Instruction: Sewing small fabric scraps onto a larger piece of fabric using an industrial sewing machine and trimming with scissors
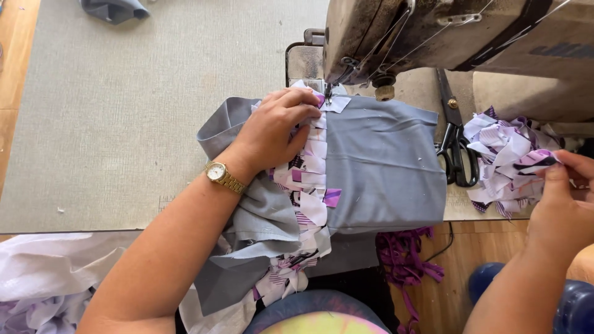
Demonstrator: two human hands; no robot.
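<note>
Grey folded cloth [377,164] lies under the sewing machine's needle [328,94], your left hand [278,127] pressing flat on its strip of purple-white labels [312,185]. Right hand [560,204] pinches one label off the loose pile [504,161]; it wants placing at the needle.

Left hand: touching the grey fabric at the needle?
Touching. The head view shows the left hand pressed flat on the grey fabric and its tag strip.

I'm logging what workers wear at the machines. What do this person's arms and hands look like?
Both forearms are bare, with no sleeves or gloves in view. The left hand has a gold watch with a round pale dial on a metal link band at the wrist. The right hand shows nothing worn.
</note>
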